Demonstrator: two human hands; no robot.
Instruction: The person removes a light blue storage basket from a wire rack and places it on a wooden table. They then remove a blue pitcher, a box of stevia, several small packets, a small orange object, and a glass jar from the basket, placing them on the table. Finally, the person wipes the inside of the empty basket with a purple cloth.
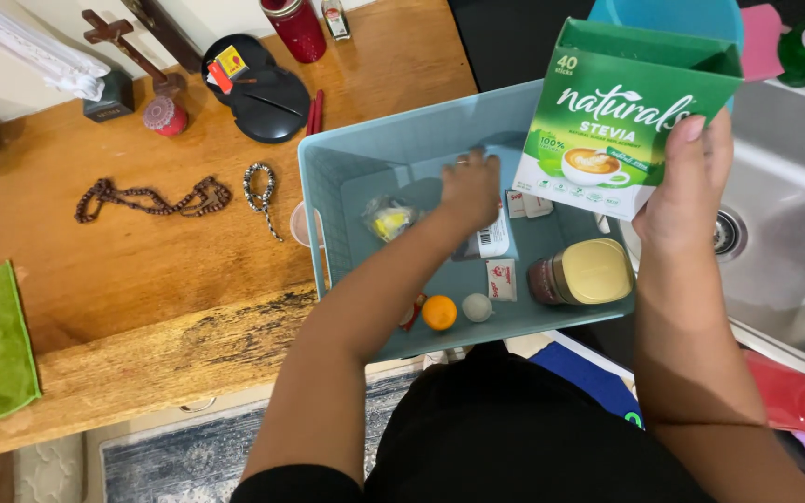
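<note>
My left hand (470, 189) reaches down into the pale blue bin (328, 200), fingers resting on a small packet (491, 237); if they pinch it I cannot tell. My right hand (687, 191) grips the open green box (628, 116) above the bin. If I tilt it, I think the contents may spill out.

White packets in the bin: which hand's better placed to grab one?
Likely left. The left hand is already down inside the light blue bin by the white packets; the right hand is occupied holding the green box.

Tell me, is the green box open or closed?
Open: the green box, held in the right hand, has its top flap up, showing its inside.
</note>
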